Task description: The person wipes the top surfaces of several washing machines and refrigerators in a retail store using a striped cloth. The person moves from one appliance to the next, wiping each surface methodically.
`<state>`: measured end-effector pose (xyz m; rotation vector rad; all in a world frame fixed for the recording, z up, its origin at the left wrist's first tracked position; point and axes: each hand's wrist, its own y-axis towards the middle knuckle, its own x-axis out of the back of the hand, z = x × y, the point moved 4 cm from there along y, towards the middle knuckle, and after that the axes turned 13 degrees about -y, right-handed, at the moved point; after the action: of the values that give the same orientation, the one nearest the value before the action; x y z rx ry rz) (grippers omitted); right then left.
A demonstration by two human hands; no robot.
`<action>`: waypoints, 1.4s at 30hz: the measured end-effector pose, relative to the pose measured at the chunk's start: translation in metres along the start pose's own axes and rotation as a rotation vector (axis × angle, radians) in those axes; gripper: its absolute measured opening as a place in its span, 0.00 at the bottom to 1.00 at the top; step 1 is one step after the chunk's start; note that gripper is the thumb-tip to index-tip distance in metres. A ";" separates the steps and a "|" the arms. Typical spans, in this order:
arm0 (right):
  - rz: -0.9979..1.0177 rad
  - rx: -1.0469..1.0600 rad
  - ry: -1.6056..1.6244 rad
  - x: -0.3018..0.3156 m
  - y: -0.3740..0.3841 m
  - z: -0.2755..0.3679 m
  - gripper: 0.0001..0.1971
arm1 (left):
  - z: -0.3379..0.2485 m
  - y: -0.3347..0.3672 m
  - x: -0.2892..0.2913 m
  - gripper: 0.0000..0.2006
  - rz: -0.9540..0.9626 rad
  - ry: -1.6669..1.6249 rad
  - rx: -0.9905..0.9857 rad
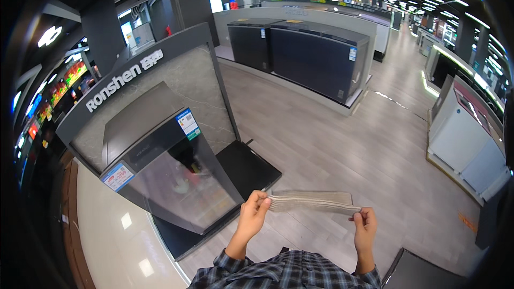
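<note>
In the head view, your left hand (pixel 250 220) pinches one end of a folded beige cloth (pixel 313 202) between its fingers, and your right hand (pixel 366 233) pinches the other end the same way. The cloth stretches between them, in front of your plaid shirt (pixel 300 268) and over the wood-look floor (pixel 321 152). To your left stands a dark appliance (pixel 140 122) with a glossy front, on a black base (pixel 250 168); a white appliance (pixel 461 140) stands well apart, at your right.
</note>
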<state>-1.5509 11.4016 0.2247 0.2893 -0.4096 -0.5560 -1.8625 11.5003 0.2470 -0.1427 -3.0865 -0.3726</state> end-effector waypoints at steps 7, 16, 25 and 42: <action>0.169 -0.318 0.232 -0.049 0.117 -0.052 0.01 | 0.066 0.090 -0.026 0.09 -0.125 -0.292 0.161; 0.379 -0.286 0.271 -0.100 0.353 -0.123 0.03 | 0.095 0.265 -0.102 0.09 -0.255 -0.253 0.269; 0.315 -0.092 0.181 -0.119 0.563 -0.191 0.05 | 0.121 0.449 -0.202 0.09 -0.360 -0.225 0.241; 0.118 -0.131 0.217 -0.250 0.892 -0.312 0.03 | 0.247 0.859 -0.278 0.08 -0.127 -0.429 0.116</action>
<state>-1.2034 12.3157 0.2077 0.1957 -0.1784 -0.4280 -1.5087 12.3656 0.1985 -0.0250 -3.5418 -0.1836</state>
